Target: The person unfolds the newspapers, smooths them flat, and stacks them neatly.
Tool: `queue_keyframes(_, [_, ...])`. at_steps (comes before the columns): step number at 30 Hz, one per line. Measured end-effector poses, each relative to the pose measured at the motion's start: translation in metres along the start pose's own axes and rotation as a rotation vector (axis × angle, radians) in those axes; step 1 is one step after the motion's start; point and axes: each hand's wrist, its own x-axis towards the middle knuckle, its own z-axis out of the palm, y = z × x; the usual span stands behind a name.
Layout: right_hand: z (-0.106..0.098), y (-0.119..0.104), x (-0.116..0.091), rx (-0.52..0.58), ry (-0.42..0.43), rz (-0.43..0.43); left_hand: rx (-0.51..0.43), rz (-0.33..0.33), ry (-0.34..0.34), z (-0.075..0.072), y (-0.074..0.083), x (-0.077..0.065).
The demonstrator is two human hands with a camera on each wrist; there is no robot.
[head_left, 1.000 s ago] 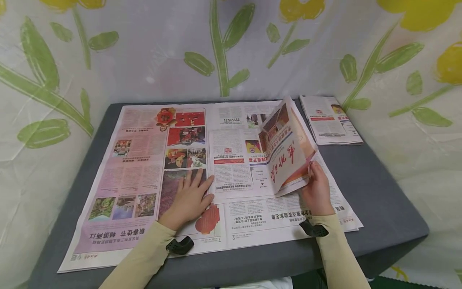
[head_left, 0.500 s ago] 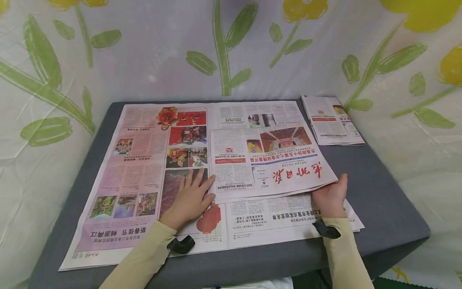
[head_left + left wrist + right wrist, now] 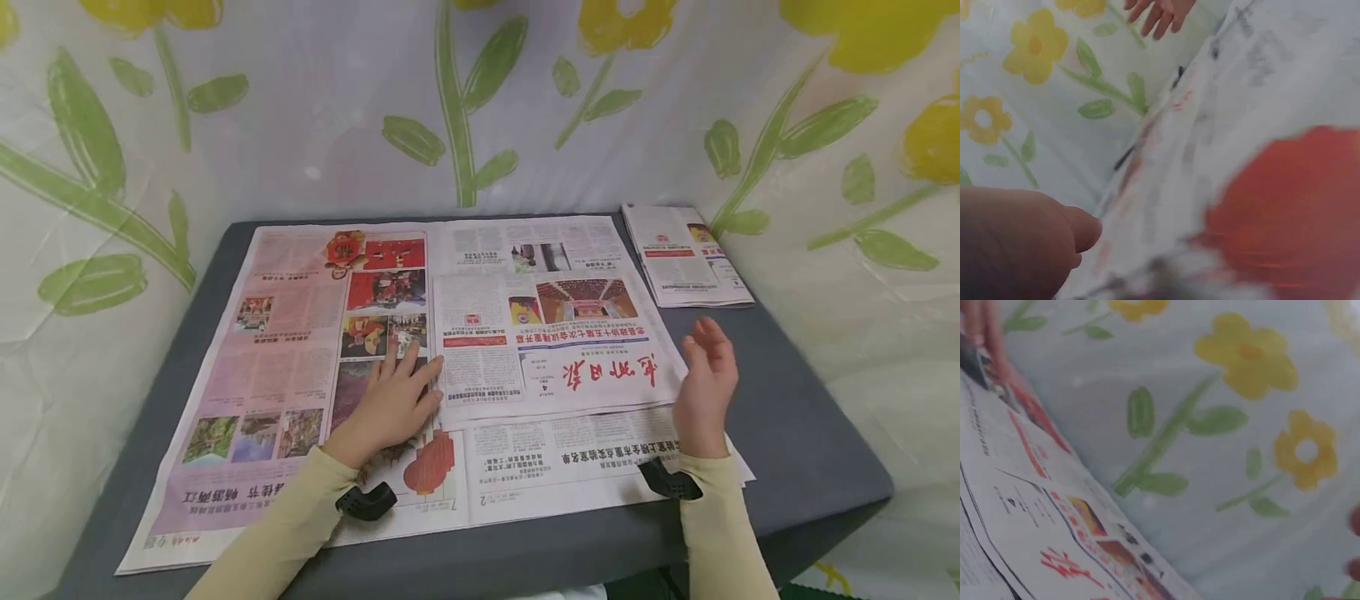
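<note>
A large newspaper (image 3: 255, 375) lies spread over the table, its left page tinted pink with several photos. On its right half rests a smaller folded newspaper (image 3: 480, 375) with a red masthead, lying flat. My left hand (image 3: 393, 404) lies palm down with fingers spread on the large sheet, fingertips close to the folded paper's left edge. Beside that paper's right edge, my right hand (image 3: 707, 387) is raised with loosely bent fingers, holding nothing. The left wrist view catches the large sheet's red lantern print close up. In the right wrist view, only blurred fingertips (image 3: 1354, 569) show at the edge.
A small stack of folded newspapers (image 3: 686, 262) sits at the table's back right corner. The dark grey tablecloth (image 3: 810, 433) shows along the right side and front. A flower-printed curtain (image 3: 315, 108) stands right behind the table and at both sides.
My right hand has swung the folded newspaper's lifted page down to the right and released its edge, then risen beside it. The page now lies flat. My left hand stays in place.
</note>
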Motion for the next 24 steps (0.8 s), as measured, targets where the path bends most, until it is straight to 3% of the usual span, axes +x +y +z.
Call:
queue_keyframes(6, [0.038, 0.004, -0.036, -0.701, -0.616, -0.158, 0.052, 0.061, 0.006, -0.019, 0.005, 0.053])
queue_keyframes(8, [0.048, 0.012, -0.050, -0.830, -0.770, -0.202, 0.054, 0.073, -0.031, -0.018, 0.003, 0.072])
queue_keyframes(11, [0.058, 0.025, -0.066, -0.921, -0.933, -0.258, 0.045, 0.042, -0.114, -0.011, -0.002, 0.090])
queue_keyframes(16, [0.060, 0.038, -0.080, -0.975, -1.040, -0.303, 0.062, -0.013, -0.182, -0.002, -0.013, 0.095])
queue_keyframes(24, [0.056, 0.035, -0.077, -1.102, -1.033, -0.333, 0.119, -0.008, -0.133, -0.001, -0.015, 0.089])
